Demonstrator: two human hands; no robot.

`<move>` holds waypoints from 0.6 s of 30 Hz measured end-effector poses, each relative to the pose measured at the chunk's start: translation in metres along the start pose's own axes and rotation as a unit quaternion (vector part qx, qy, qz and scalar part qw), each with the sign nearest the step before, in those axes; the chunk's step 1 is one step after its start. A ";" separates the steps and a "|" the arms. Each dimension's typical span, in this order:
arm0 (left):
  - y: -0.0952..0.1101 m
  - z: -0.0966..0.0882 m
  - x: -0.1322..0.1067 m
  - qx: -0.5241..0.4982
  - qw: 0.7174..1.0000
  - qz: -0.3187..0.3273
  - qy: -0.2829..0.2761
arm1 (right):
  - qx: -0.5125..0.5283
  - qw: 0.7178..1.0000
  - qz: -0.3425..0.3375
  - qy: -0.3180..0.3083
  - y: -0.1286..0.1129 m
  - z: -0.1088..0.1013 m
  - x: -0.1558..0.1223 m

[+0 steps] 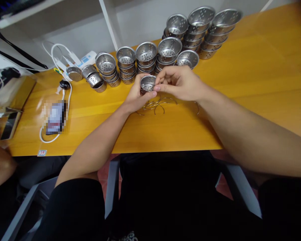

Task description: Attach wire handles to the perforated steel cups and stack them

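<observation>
My left hand (pixel 136 97) is wrapped around a small perforated steel cup (pixel 147 83), held just above the orange table (pixel 240 83). My right hand (pixel 179 83) pinches at the cup's right rim with thumb and forefinger closed, seemingly on a thin wire handle that I cannot clearly make out. Under both hands lies a small heap of curved wire handles (pixel 157 104). Behind the hands stand stacks of the same perforated cups (pixel 145 55), with taller stacks (pixel 203 30) at the back right.
At the left lie loose cups on their sides (pixel 95 80), a white cable (pixel 62 57), a white device (pixel 86 58), a blurred-out card (pixel 55 117) and a black object (pixel 64 84). Another person's arm (pixel 0 165) shows at the left edge. A white shelf frame (pixel 110 23) stands behind.
</observation>
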State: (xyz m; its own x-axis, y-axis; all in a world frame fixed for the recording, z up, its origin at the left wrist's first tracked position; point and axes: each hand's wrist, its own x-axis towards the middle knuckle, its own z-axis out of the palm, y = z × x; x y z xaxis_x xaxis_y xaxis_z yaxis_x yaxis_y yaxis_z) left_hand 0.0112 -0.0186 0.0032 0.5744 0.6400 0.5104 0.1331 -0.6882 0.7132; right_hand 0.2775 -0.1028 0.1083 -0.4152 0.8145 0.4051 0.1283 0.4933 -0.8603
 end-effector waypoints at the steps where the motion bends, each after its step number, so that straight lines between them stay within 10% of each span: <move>1: 0.000 0.001 0.000 -0.004 1.000 0.006 -0.001 | 0.007 1.000 0.001 0.004 0.000 0.001 0.000; 18: -0.003 0.009 0.002 0.017 0.999 0.049 0.009 | 0.079 0.996 0.046 -0.004 0.008 0.002 0.004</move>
State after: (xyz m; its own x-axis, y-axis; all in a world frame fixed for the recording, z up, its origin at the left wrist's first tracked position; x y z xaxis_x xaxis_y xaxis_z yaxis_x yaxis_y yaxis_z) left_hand 0.0186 -0.0183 -0.0025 0.5710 0.5749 0.5860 0.1041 -0.7588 0.6429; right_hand 0.2747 -0.0963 0.1023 -0.4150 0.8518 0.3197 0.0226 0.3610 -0.9323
